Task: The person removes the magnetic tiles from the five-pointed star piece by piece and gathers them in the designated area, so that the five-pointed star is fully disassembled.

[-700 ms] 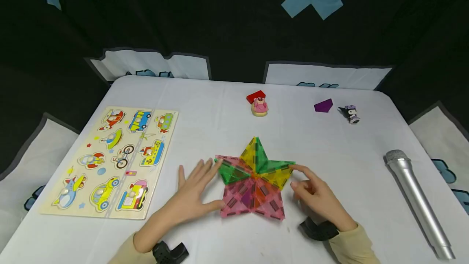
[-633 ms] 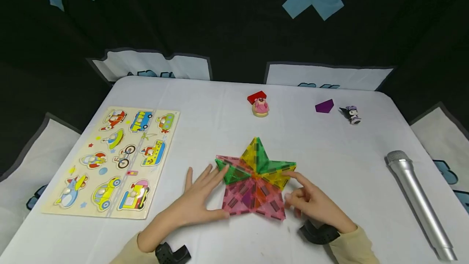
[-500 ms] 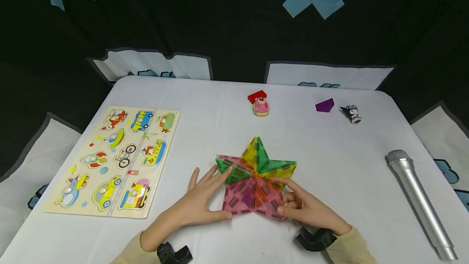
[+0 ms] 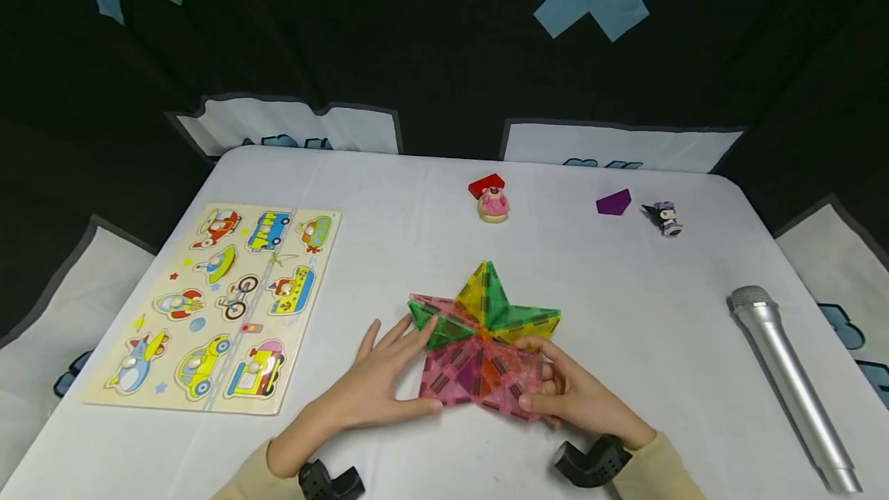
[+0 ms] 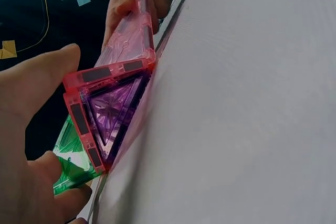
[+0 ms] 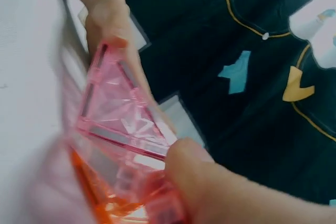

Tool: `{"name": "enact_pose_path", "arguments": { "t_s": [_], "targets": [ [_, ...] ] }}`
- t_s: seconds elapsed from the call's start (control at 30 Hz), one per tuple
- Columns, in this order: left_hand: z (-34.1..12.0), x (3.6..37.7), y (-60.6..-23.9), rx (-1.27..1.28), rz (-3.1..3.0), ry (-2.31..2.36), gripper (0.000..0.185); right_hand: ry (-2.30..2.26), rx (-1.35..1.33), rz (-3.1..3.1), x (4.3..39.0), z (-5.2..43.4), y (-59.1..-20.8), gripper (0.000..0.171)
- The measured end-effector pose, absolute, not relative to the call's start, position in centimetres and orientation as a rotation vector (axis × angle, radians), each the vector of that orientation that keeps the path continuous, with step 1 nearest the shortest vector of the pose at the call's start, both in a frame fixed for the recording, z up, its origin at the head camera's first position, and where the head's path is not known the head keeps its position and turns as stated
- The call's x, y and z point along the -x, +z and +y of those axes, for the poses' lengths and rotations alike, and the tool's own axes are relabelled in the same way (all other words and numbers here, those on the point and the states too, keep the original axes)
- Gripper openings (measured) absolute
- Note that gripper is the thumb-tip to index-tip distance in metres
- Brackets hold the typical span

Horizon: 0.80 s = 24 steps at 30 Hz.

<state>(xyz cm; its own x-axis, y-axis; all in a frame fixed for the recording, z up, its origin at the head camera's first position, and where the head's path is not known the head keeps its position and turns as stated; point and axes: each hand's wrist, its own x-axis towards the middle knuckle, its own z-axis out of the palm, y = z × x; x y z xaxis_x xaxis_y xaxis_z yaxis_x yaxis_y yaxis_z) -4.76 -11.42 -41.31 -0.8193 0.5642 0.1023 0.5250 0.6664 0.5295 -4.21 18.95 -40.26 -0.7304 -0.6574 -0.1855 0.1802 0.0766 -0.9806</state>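
White table [image 4: 625, 307], left hand [image 4: 378, 384] flat against tile star [image 4: 482, 342], right hand [image 4: 576, 396] gripping its pink corner.

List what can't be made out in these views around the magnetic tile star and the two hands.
- Right hand: its fingertips under the tile star are hidden by the pink tiles in the head view.
- Right wrist view: motion blur smears the orange tile.
- Left hand: only its thumb and part of its fingers show in the left wrist view.
- Small figure: too small for detail.
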Motion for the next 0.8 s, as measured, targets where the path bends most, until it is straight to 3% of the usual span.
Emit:
{"name": "enact_pose_path", "arguments": {
  "t_s": [0.37,0.63,0.73,0.8],
  "targets": [
    [-10.8,5.3,-41.3,-0.943,2.799,0.803,0.095,-2.105,0.604,1.669,4.3,20.8,-38.8,0.061],
    [-10.9,4.8,-41.4,-0.923,2.824,0.794,0.094,-2.314,-0.118,2.035,6.3,25.9,-36.9,0.063],
    [-11.2,4.5,-41.5,-0.909,2.837,0.773,0.094,-2.601,-0.169,1.612,7.4,28.7,-37.4,0.056],
    [-11.2,4.5,-41.6,-0.913,2.844,0.765,0.095,-2.765,-0.204,1.238,7.9,30.2,-38.0,0.063]
  ]
}}
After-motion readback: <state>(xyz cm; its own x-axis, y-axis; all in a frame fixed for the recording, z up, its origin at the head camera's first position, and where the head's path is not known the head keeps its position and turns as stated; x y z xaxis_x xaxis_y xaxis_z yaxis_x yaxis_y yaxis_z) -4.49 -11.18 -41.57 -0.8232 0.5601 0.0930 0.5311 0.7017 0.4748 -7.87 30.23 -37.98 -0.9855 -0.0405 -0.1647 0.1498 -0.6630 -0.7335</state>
